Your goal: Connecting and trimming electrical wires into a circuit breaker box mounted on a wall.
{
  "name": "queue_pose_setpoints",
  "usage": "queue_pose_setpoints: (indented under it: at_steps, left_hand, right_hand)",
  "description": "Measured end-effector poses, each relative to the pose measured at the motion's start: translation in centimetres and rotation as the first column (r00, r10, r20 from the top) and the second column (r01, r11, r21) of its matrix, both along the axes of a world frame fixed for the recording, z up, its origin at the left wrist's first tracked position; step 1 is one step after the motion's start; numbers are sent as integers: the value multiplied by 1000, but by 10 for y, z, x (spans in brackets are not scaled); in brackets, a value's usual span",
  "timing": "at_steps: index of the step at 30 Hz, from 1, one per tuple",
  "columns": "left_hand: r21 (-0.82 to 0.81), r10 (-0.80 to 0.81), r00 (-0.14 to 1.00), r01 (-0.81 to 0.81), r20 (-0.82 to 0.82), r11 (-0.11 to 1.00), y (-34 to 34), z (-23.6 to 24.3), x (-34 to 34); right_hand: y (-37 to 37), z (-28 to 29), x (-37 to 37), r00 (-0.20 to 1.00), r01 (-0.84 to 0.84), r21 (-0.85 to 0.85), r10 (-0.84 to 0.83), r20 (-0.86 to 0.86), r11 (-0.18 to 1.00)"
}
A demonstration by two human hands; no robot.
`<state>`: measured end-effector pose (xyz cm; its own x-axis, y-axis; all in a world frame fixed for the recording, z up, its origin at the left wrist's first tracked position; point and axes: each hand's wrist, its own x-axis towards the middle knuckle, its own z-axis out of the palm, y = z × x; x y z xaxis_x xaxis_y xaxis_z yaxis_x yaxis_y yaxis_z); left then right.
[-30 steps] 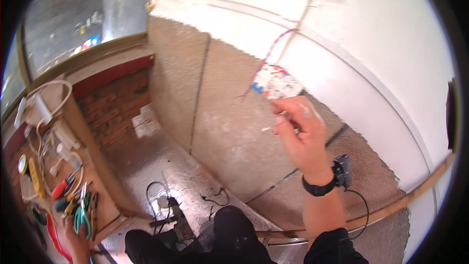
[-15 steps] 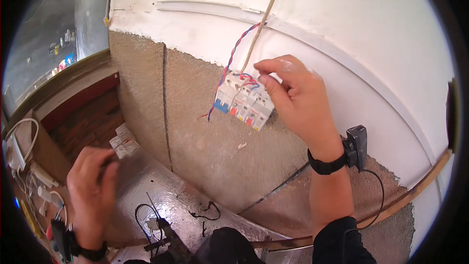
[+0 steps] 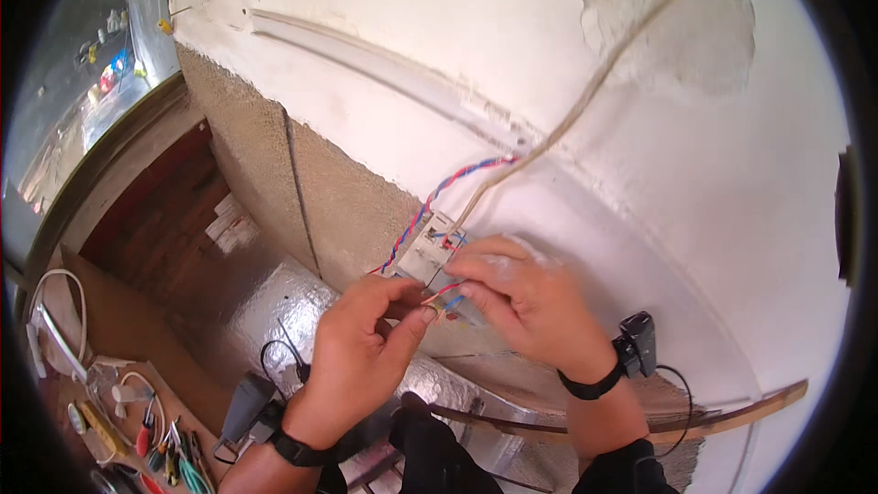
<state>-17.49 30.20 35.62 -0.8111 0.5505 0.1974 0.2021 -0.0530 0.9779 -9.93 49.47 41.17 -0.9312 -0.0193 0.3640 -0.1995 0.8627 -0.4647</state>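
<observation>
Wires [image 3: 446, 290], red and blue, head view. Short lengths are pinched between the fingertips of the left hand [image 3: 370, 334] and the right hand [image 3: 540, 306], in front of the circuit breakers [image 3: 422, 259]. At the breakers' top, leads from the beige cable [image 3: 594, 82] appear already entered in the casing; the held ends are judged not yet fastened. The twisted pair's [image 3: 439, 192] lower end is partly hidden. A red-handled screwdriver [image 3: 144, 439] is carried by the counter [image 3: 198, 421].
</observation>
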Motion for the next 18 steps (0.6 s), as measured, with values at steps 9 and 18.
queue_pose_setpoints:
  at_steps: [9, 18]
  left_hand:
    - [-220, 10, 927, -99, -375, 970, 3, 24, -4]
    - [0, -101, 725, 138, 681, 990, -1, 32, 5]
  right_hand:
    - [-4, 17, -8, 964, 1, -95, 25, 265, 995]
    - [-5, 17, -12, 972, 6, -239, 51, 231, 971]
